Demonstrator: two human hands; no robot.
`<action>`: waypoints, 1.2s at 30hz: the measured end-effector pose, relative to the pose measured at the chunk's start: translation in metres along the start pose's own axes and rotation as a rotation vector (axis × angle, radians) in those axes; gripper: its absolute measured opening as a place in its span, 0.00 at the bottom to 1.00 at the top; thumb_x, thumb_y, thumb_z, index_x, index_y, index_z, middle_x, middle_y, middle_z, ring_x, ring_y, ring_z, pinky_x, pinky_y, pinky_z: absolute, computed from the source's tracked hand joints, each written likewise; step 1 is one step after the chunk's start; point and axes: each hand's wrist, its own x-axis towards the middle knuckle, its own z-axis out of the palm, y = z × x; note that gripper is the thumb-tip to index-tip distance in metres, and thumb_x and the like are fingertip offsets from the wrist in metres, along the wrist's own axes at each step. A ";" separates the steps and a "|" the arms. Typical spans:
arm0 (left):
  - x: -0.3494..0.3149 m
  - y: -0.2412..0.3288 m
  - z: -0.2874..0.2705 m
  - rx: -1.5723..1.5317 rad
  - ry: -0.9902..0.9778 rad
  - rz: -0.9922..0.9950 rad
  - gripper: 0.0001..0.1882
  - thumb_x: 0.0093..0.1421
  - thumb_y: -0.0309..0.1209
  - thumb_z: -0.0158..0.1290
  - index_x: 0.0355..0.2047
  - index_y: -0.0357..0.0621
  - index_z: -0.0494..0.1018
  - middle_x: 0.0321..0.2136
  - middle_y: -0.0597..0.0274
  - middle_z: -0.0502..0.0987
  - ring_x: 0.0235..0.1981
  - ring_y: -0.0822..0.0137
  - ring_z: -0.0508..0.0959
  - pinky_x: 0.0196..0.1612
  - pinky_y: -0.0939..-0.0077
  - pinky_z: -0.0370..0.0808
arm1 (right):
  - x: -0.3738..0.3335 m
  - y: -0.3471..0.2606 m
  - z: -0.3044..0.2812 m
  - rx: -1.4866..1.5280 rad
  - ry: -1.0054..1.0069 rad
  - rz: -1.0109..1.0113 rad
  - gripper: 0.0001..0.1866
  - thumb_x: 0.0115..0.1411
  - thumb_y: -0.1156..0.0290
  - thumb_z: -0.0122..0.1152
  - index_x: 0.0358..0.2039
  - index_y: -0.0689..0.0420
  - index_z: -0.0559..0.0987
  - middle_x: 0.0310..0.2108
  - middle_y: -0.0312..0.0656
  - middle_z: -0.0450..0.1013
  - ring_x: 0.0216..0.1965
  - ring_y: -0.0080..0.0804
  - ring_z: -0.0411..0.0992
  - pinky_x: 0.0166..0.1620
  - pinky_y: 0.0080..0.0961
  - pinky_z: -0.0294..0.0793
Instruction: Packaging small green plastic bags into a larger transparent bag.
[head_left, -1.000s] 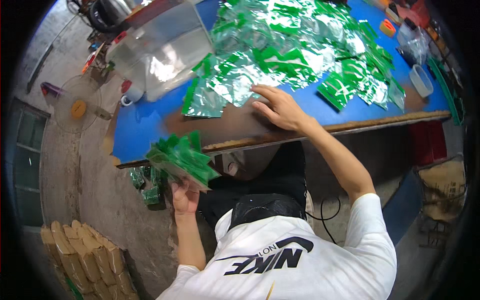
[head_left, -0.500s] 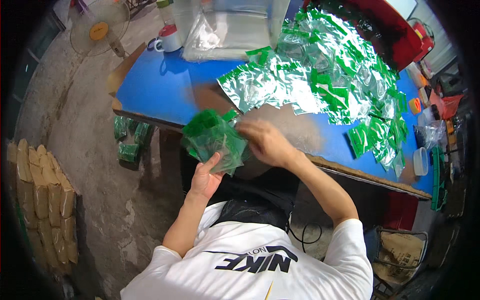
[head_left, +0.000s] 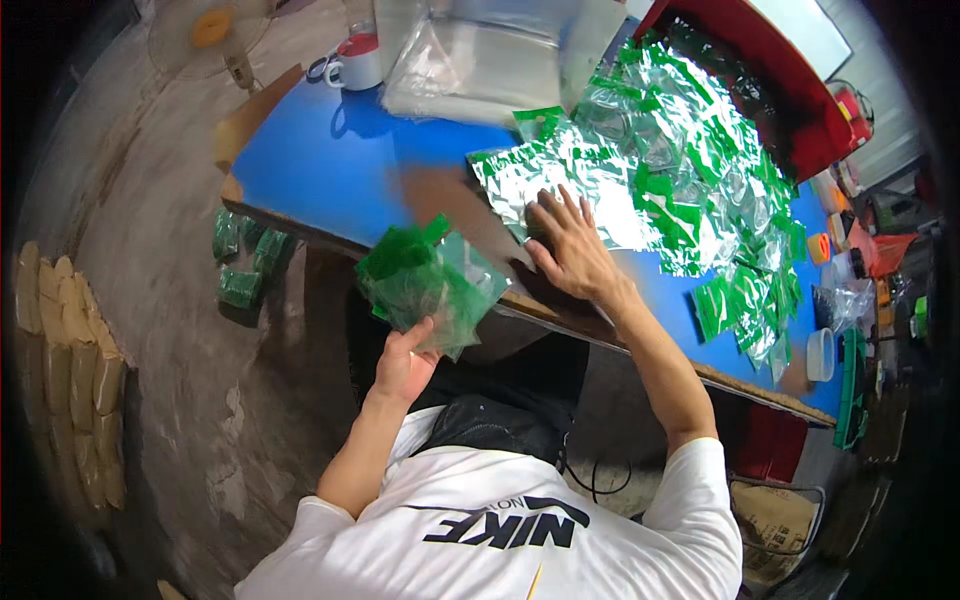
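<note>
My left hand (head_left: pixel 408 362) is closed on the lower edge of a fanned stack of clear plastic packets with green ends (head_left: pixel 430 285), held up in front of the table's near edge. My right hand (head_left: pixel 572 245) reaches over the table with its fingers spread, on or just above the near-left edge of a large heap of similar shiny green-and-clear packets (head_left: pixel 690 150). Whether the fingertips touch the packets I cannot tell. Nothing shows gripped in that hand.
The blue table (head_left: pixel 310 160) has a worn brown front edge. At its back stand a white mug (head_left: pixel 357 65) and a pile of clear plastic sheets (head_left: pixel 475 70). A clear tub (head_left: pixel 820 355) sits at the right. Brown packages (head_left: pixel 75 380) are stacked at the far left.
My right hand has left the held packets and moved up and right to the heap, its fingers spreading. My left hand keeps the stack in nearly the same place. The view has shifted slightly.
</note>
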 end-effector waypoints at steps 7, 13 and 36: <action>0.002 -0.007 0.018 0.056 -0.028 -0.010 0.23 0.60 0.22 0.57 0.56 0.41 0.69 0.53 0.60 0.75 0.56 0.62 0.74 0.61 0.63 0.70 | -0.025 -0.036 -0.011 0.444 -0.151 -0.186 0.30 0.60 0.63 0.56 0.61 0.62 0.68 0.63 0.57 0.61 0.63 0.57 0.60 0.65 0.49 0.58; 0.000 -0.007 -0.021 -0.086 -0.021 -0.104 0.24 0.58 0.19 0.56 0.56 0.41 0.70 0.52 0.62 0.76 0.56 0.63 0.75 0.61 0.64 0.70 | -0.008 0.007 0.008 -0.048 0.005 0.028 0.45 0.60 0.36 0.52 0.61 0.67 0.67 0.63 0.61 0.60 0.70 0.61 0.47 0.69 0.60 0.43; -0.004 -0.008 0.002 -0.068 -0.019 0.007 0.26 0.59 0.23 0.59 0.58 0.43 0.68 0.55 0.61 0.74 0.57 0.62 0.73 0.63 0.60 0.68 | -0.008 -0.055 0.004 0.725 -0.082 -0.210 0.27 0.50 0.79 0.59 0.54 0.59 0.74 0.45 0.53 0.70 0.47 0.53 0.71 0.51 0.44 0.72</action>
